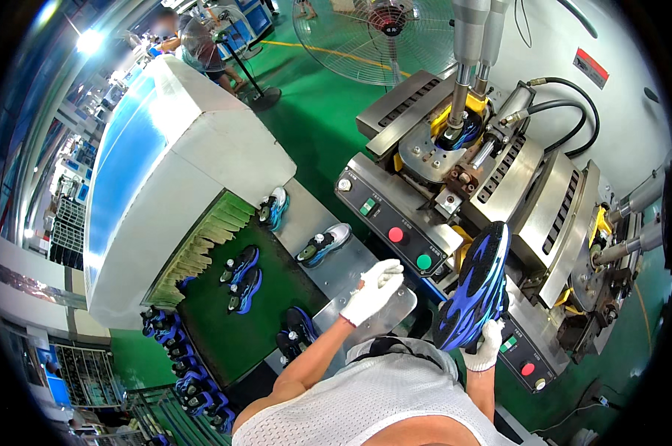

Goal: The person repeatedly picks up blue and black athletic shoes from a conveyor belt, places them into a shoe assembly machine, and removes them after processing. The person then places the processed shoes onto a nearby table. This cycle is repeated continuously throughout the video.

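- One blue-and-black shoe held up in the gloved right hand, sole toward the camera, just in front of the grey press machine.
- Gripped at the lower end, fingers closed around that end; the upper end rising free toward the machine's sloped metal housing.
- Long axis near upright, tilted a little to the right at the top; which end is toe and which heel hard to tell from this angle, the lower end hidden by the glove.
- Probably light for its size, judged by the one-handed hold at the very end.
- Sole likely firm yet springy, with a moulded wavy tread giving decent friction against the cotton glove; upper most likely soft and easy to crush if squeezed from the sides.
- Best taken around the narrow end or across the waist of the sole, thumb on the tread, fingers on the upper.
- Left hand, also in a white glove, raised over the metal shelf beside the control panel, fingers curled loosely together; holding anything or not, cannot tell.
- Several more shoes of the same colour lying on the green conveyor belt to the left, well apart from the held one.
- Another shoe clamped in the yellow-rimmed station under the vertical ram.
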`<state>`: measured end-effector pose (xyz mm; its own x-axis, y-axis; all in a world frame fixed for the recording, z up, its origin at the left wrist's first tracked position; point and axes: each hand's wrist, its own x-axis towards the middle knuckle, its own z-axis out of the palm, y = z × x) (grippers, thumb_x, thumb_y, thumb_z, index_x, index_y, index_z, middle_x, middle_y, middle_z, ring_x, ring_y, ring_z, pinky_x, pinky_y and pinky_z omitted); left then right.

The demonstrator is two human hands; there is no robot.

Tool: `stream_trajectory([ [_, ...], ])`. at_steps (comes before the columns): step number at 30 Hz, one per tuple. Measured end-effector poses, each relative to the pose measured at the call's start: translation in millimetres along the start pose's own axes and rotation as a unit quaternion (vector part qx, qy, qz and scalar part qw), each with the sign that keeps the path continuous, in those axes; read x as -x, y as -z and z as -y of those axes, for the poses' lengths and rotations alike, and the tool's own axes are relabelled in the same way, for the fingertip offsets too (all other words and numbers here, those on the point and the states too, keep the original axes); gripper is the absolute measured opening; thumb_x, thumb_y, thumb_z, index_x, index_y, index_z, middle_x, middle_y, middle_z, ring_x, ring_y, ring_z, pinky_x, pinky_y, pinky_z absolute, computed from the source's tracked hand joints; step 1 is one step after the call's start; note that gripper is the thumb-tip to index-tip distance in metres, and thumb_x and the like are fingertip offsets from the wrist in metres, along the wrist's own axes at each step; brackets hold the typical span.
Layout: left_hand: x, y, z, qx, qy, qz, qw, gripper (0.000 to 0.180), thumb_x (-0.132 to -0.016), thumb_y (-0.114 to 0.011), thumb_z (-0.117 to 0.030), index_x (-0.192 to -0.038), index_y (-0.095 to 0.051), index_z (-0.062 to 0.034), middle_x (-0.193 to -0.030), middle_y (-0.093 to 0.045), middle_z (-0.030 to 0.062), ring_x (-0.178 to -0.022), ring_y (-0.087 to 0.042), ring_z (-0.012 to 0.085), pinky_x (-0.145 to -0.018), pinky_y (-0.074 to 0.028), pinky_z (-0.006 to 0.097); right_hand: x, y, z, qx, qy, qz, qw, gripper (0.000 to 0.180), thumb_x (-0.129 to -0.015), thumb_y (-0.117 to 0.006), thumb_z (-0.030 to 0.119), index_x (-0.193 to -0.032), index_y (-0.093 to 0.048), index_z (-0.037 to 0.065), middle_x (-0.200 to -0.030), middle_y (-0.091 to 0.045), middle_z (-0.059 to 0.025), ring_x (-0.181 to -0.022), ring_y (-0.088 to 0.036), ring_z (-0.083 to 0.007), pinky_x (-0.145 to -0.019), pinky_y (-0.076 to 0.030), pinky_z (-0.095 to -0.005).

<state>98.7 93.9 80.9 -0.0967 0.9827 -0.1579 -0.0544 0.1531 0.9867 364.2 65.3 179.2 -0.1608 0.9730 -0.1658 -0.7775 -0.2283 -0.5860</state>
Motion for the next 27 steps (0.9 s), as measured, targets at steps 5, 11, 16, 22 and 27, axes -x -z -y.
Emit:
stream_trajectory([
  [5, -36.7, 4.5, -69.5, -0.108, -0.133, 0.033, 0.985, 0.042, -0.094, -0.068, -0.009, -0.134, -0.057, 0.0011, -0.128, -0.064, 0.0144, -0.117, -0.065, 0.0224, -0.1, -0.053, 0.035, -2.3, 2.5, 6.1, 0.032, 0.007, -0.046, 0.998, 0.07, -0.082, -0.078, 0.015, -0.141, -0.046, -0.005, -0.125, -0.065, -0.024, -0.103, -0.071, -0.0371, -0.088, -0.061, -0.0502],
  [11, -128.2, 13.2, -133.0, -0.353, -0.305, 0.013, 0.884, 0.047, -0.092, -0.07, -0.007, -0.137, -0.055, 0.0006, -0.132, -0.062, 0.0164, -0.124, -0.06, 0.0266, -0.105, -0.049, 0.037, -10.7, -0.2, -8.3, 0.053, -0.049, -0.155, 0.985, 0.034, -0.076, -0.076, 0.009, -0.105, -0.058, 0.006, -0.085, -0.063, -0.0013, -0.063, -0.059, -0.0103, -0.058, -0.052, -0.0293],
  [16, -253.6, -11.2, -122.2, -0.416, -0.339, 0.061, 0.842, 0.054, -0.094, -0.067, -0.028, -0.138, -0.053, -0.0012, -0.141, -0.055, 0.0218, -0.13, -0.053, 0.0373, -0.11, -0.042, 0.041, -6.3, 0.0, -12.2, 0.039, -0.076, -0.202, 0.976, 0.03, -0.077, -0.073, 0.004, -0.106, -0.065, 0.004, -0.08, -0.062, 0.0005, -0.066, -0.062, -0.0112, -0.056, -0.052, -0.0306],
  [22, -380.4, -50.3, -69.4, -0.467, -0.275, 0.021, 0.84, 0.075, -0.089, -0.07, -0.034, -0.148, -0.041, 0.0015, -0.145, -0.048, 0.0262, -0.135, -0.047, 0.0408, -0.115, -0.037, 0.043, 14.3, -2.8, -11.0, 0.07, -0.096, -0.189, 0.975, 0.044, -0.08, -0.076, 0.002, -0.121, -0.061, 0.0, -0.09, -0.067, -0.0026, -0.072, -0.062, -0.0097, -0.061, -0.052, -0.0277],
  [27, -425.9, -74.0, -71.7, -0.509, -0.204, -0.052, 0.834, 0.081, -0.083, -0.075, -0.038, -0.147, -0.041, -0.0016, -0.142, -0.05, 0.0286, -0.127, -0.054, 0.0452, -0.106, -0.043, 0.05, 24.6, -4.3, -3.9, 0.157, -0.078, -0.169, 0.97, 0.068, -0.079, -0.08, 0.011, -0.14, -0.051, 0.0, -0.115, -0.067, -0.0065, -0.093, -0.063, -0.0132, -0.077, -0.054, -0.0305],
])
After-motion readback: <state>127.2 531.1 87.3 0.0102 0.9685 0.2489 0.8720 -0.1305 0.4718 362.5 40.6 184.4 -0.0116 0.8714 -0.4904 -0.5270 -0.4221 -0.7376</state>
